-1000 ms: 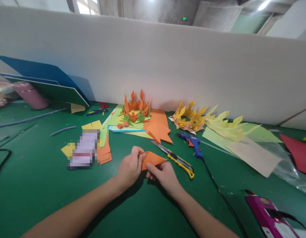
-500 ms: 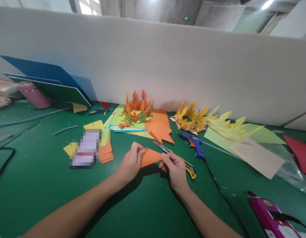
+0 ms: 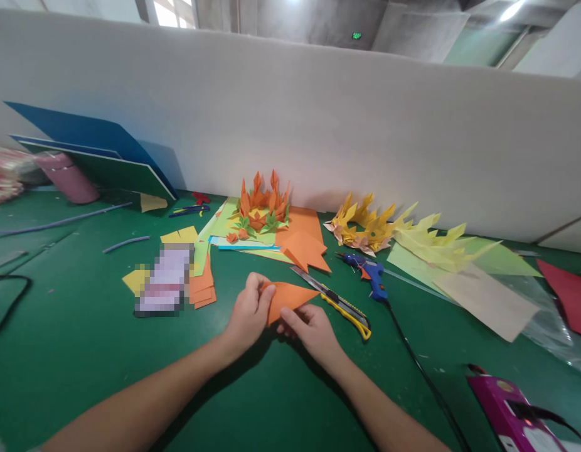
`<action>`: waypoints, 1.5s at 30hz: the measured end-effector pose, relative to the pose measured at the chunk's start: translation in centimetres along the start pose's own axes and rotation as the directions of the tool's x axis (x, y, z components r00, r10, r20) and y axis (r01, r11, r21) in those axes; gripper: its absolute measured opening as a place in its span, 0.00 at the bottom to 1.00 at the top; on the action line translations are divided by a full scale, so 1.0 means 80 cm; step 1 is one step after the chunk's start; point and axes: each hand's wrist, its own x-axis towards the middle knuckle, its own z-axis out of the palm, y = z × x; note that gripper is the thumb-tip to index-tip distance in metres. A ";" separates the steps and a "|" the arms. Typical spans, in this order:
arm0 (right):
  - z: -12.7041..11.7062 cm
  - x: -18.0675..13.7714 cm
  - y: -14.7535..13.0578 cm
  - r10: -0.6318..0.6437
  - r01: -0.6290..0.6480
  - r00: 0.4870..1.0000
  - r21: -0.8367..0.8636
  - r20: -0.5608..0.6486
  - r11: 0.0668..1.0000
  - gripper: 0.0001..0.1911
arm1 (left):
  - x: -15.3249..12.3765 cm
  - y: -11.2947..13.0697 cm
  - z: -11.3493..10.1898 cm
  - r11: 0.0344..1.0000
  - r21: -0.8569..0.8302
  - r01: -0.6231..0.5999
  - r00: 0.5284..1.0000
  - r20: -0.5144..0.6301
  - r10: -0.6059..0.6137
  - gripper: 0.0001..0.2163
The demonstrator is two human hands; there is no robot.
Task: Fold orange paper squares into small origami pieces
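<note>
A folded piece of orange paper (image 3: 290,294), pointed toward the right, is held above the green table. My left hand (image 3: 251,309) pinches its left end between thumb and fingers. Along its lower edge, my right hand (image 3: 310,326) grips it, thumb on top and fingers beneath. Just beyond my right hand lies a yellow utility knife (image 3: 342,306) with its blade out. Farther right rests a blue glue gun (image 3: 370,271). Behind the hands, an orange folded paper (image 3: 302,250) lies near an orange paper crown (image 3: 265,204) with green leaves.
A yellow paper crown (image 3: 361,223) and a pale yellow spiky strip (image 3: 441,238) stand at the right. Orange slips (image 3: 203,290) lie beside a blurred-out phone (image 3: 168,276). A purple box (image 3: 502,402) with a cord sits front right; a pink bottle (image 3: 69,179) leans back left.
My right hand has moved from the paper's right tip down and left to its lower edge, baring the tip. My left hand keeps its hold.
</note>
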 end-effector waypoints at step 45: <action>-0.056 0.003 -0.004 -0.655 0.412 0.756 -0.786 0.013 0.461 0.07 | 0.025 -0.009 -0.018 0.811 -0.525 0.259 0.965 0.164 -0.203 0.20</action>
